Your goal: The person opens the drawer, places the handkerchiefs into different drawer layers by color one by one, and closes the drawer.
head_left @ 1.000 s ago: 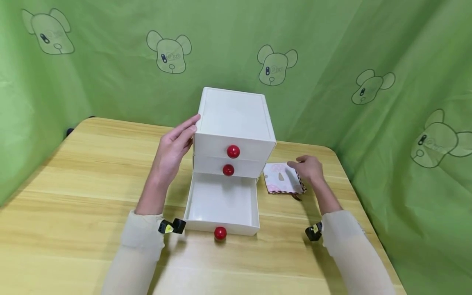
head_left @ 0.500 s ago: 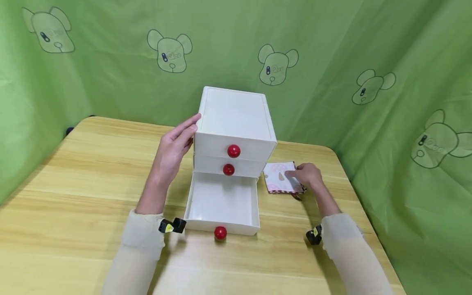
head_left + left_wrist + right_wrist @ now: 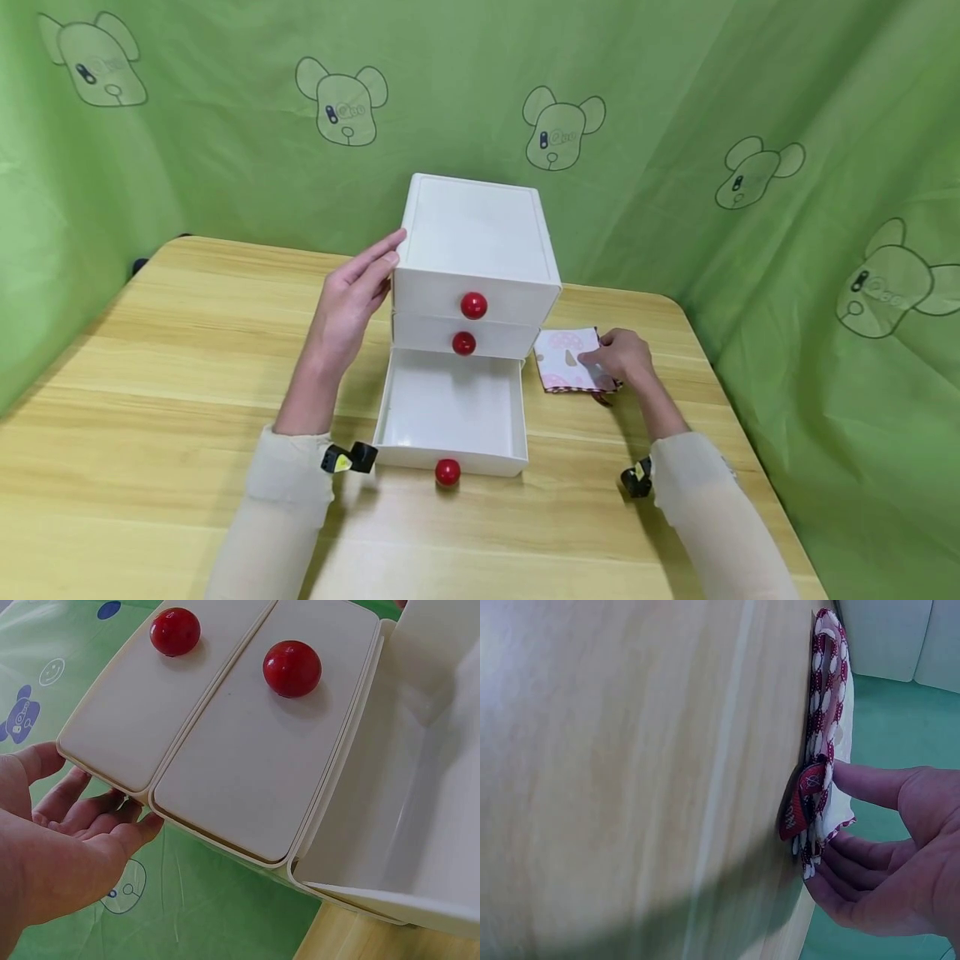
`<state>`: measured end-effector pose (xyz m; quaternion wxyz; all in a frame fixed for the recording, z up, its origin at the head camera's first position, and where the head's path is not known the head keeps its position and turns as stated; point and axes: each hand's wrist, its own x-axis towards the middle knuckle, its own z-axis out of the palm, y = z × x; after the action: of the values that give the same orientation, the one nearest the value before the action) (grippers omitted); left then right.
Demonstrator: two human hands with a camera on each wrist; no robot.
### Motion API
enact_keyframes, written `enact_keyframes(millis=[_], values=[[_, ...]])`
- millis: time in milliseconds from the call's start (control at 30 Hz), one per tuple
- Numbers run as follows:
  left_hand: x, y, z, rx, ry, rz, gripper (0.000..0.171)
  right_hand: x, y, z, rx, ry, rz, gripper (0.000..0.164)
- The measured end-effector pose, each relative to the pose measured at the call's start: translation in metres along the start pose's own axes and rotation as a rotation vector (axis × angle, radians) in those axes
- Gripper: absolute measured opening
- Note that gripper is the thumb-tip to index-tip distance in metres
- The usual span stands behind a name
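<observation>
A white drawer cabinet (image 3: 476, 229) with red ball knobs stands mid-table. Its bottom drawer (image 3: 405, 456) is pulled out, with nothing inside. My left hand (image 3: 343, 312) rests on the cabinet's left side, fingers fairly straight; in the left wrist view its fingertips touch the side of the upper drawers. Right of the cabinet lies a folded cloth (image 3: 557, 367), white with a pink print. My right hand (image 3: 626, 357) pinches its right edge, thumb on top. The right wrist view shows the cloth's red-and-white checked border (image 3: 826, 697) and red label (image 3: 802, 802), with the other fingers at the lower layers.
The wooden table (image 3: 187, 375) has its right edge close beyond my right forearm. A green curtain (image 3: 465, 50) with mouse-like head prints hangs behind and at both sides. Wrist cameras (image 3: 637, 477) sit on both sleeves.
My right hand has come down from above the cloth's right edge and taken hold of it, thumb sliding a little inward. The left hand and the cabinet have stayed put.
</observation>
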<state>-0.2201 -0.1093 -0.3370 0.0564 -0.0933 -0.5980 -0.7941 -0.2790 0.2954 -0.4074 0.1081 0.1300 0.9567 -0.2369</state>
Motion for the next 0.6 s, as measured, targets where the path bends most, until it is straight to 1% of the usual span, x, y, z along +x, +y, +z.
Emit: enact_keyframes(millis=[167,267,533,600], values=[[0.0001,0.0004,-0.0003,0.001,0.0,0.0,0.041,0.0003,-0.0012,0.0015,0.028,0.014,0.006,0.041],[-0.0003,0.0007,-0.0004,0.002,-0.002,0.0,0.041,-0.001,-0.0024,0.0012,0.041,0.013,0.015,0.037],[-0.002,0.0008,-0.0012,0.021,-0.024,0.015,0.042,-0.0032,-0.0018,-0.0003,0.071,-0.023,0.055,0.037],[-0.0022,0.0007,-0.0012,0.026,-0.025,0.017,0.042,-0.0027,-0.0006,-0.0007,0.078,-0.028,0.067,0.039]])
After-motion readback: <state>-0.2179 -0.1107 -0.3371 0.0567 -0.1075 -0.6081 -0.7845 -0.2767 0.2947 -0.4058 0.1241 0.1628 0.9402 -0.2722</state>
